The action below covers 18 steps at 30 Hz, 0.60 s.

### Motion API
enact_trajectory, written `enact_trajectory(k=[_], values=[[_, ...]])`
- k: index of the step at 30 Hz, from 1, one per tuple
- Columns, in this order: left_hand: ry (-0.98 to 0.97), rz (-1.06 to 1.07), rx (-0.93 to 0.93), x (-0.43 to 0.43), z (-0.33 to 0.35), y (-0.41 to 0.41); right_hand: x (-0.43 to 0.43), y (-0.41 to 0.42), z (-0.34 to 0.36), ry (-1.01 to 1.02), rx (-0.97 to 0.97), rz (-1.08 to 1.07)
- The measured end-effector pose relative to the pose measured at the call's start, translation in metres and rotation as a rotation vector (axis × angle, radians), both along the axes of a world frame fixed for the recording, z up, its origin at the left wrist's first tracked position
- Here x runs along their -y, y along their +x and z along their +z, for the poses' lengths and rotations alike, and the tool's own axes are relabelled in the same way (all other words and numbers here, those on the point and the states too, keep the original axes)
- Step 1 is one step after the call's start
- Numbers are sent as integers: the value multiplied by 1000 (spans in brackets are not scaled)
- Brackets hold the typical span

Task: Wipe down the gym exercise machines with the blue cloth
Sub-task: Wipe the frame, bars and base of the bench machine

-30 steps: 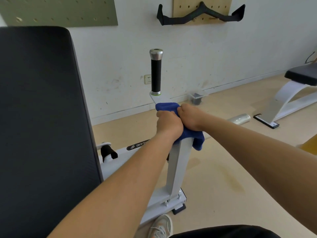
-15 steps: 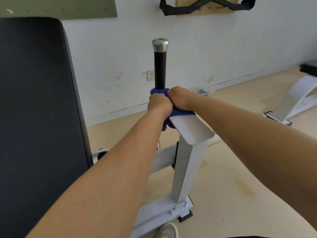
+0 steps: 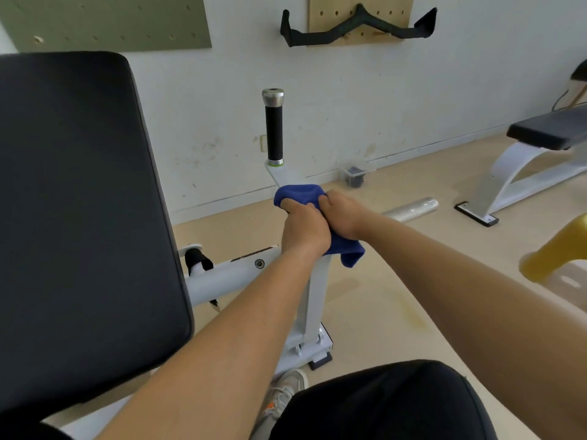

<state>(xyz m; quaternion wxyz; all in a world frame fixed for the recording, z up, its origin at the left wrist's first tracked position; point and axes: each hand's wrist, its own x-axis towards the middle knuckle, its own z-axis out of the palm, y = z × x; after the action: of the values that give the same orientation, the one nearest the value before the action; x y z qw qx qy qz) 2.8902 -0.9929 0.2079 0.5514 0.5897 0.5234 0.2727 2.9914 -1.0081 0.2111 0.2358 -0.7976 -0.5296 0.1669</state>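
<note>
You had left hand (image 3: 305,231), right hand (image 3: 343,214) together mid-frame, clamped on blue cloth (image 3: 298,193) atop white post (image 3: 316,296); black grip (image 3: 274,131) above likely not yet wiped

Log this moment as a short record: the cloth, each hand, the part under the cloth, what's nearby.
cloth: blue cloth bunched on top of the white post, one end hanging at the right
left hand: left hand grips the cloth
right hand: right hand grips the cloth, touching the left
handle: black handle upright beyond the cloth, uncovered
nearby: black pad at left; bench at far right
</note>
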Motion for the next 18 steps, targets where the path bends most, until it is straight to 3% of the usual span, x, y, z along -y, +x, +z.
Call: enact_trajectory(k=[4, 13, 18], values=[[216, -80, -101, 7, -9, -8, 22, -12, -13, 164, -99, -69], [365, -175, 71, 6, -28, -23, 31, -38, -38, 435, -356, -306], [437, -222, 2, 6, -44, -31, 40, -55, -49, 479, -486, -409]])
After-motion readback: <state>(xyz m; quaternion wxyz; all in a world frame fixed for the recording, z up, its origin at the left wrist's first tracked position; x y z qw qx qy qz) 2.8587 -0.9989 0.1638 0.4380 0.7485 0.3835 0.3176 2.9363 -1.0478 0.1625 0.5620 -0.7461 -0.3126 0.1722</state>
